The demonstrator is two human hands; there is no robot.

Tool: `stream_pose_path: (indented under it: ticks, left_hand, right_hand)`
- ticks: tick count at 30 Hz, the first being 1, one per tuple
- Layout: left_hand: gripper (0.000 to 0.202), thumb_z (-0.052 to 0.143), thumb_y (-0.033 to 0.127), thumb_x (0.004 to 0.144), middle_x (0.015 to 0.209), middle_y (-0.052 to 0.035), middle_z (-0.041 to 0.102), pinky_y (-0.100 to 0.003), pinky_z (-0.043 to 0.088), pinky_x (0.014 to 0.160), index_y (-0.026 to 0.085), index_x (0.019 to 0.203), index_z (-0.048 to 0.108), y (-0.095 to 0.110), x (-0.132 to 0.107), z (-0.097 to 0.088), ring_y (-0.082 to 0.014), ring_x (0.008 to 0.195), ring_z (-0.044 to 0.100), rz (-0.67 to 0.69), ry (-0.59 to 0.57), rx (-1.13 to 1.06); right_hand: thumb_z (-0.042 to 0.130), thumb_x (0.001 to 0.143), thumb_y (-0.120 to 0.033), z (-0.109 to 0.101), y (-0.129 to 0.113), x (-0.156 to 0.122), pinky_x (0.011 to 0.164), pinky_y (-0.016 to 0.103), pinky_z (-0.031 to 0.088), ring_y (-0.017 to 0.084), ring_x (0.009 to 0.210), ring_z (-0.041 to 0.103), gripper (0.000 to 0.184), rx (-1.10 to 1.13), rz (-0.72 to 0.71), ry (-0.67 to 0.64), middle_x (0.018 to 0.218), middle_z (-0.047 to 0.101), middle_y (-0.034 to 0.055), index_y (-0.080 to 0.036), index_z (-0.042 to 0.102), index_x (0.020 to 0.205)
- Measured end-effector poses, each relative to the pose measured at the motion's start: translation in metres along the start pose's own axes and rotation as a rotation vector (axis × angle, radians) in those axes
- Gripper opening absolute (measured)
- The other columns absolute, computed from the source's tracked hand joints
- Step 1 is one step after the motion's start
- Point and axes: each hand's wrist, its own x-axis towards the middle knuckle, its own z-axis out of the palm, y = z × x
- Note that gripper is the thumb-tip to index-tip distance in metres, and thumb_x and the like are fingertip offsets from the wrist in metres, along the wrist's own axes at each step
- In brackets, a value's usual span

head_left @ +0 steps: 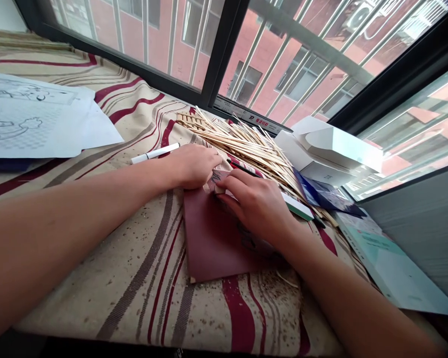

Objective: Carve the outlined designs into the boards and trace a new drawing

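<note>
L hand [196, 165] and R hand [256, 204] close together on a small folded scrap [216, 181], pinkish w/ dark print, material unclear. R fingers [231, 185] curl over it and pinch it from the right; L fingers [212, 166] fold down on its upper left edge. Both hands mostly shut, no wide gap, and part of the scrap is hidden under them. Scrap sits at the top edge of a maroon sheet [216, 236], likely sandpaper, lying flat under R wrist; the hold looks set to keep the scrap steady against that sheet.

Just beyond the hands, a heap of thin wooden sticks [246, 149] is banked toward the window [283, 59], apparently keeping the front of the striped cloth [134, 298] free for handwork. Heap's near edge nearly meets R hand, the likeliest obstacle there. Red-and-black pen [242, 169] lies right by the fingers, w/ a green-and-white strip [296, 206] past R knuckles. White marker [155, 153] rests just left of L hand. Fine specks dot the cloth near the sheet.

Farther right: white card box [328, 154], blue packet [321, 194], pale booklet [388, 258]. Far left: printed line-drawing sheets [30, 114] on the cloth, well apart from the hands.
</note>
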Motion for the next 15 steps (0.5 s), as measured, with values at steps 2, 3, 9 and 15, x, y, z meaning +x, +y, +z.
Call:
stream_pose_path:
  ticks: [2, 3, 9, 15]
  left_hand:
    - [0.037, 0.050, 0.019, 0.089, 0.122, -0.0093, 0.072, -0.031, 0.050, 0.087, 0.019, 0.121, 0.068, -0.0004, 0.0003, 0.0007, -0.0252, 0.112, 0.068, -0.002, 0.000, -0.001]
    - [0.037, 0.049, 0.019, 0.089, 0.122, -0.0094, 0.072, -0.032, 0.050, 0.086, 0.019, 0.122, 0.068, -0.0006, 0.0003, 0.0009, -0.0253, 0.112, 0.068, -0.004, -0.001, 0.000]
    - [0.037, 0.050, 0.021, 0.091, 0.121, -0.0120, 0.072, -0.035, 0.050, 0.084, 0.017, 0.123, 0.067, -0.0003, -0.0006, 0.0003, -0.0290, 0.111, 0.069, 0.010, -0.013, -0.012]
    - [0.035, 0.051, 0.019, 0.090, 0.122, -0.0110, 0.071, -0.033, 0.051, 0.084, 0.018, 0.120, 0.068, -0.0007, -0.0012, -0.0004, -0.0271, 0.111, 0.069, 0.011, -0.001, -0.010]
  right_hand:
    - [0.046, 0.106, -0.031, 0.0008, -0.0004, 0.0003, 0.059, 0.031, 0.031, 0.019, 0.077, 0.064, 0.027, 0.024, -0.014, -0.009, 0.105, 0.074, 0.0091, -0.018, 0.069, 0.100]
    - [0.047, 0.105, -0.030, 0.0011, -0.0004, 0.0001, 0.061, 0.031, 0.032, 0.019, 0.079, 0.065, 0.026, 0.039, -0.028, -0.011, 0.105, 0.074, 0.0090, -0.018, 0.069, 0.099]
    - [0.045, 0.105, -0.026, 0.0009, -0.0040, 0.0007, 0.059, 0.032, 0.032, 0.019, 0.075, 0.065, 0.027, -0.019, 0.002, -0.005, 0.105, 0.074, 0.0097, -0.017, 0.070, 0.105]
    - [0.050, 0.104, -0.028, 0.0012, -0.0028, 0.0020, 0.061, 0.032, 0.035, 0.021, 0.081, 0.067, 0.024, 0.021, -0.008, -0.021, 0.110, 0.075, 0.0101, -0.017, 0.072, 0.104]
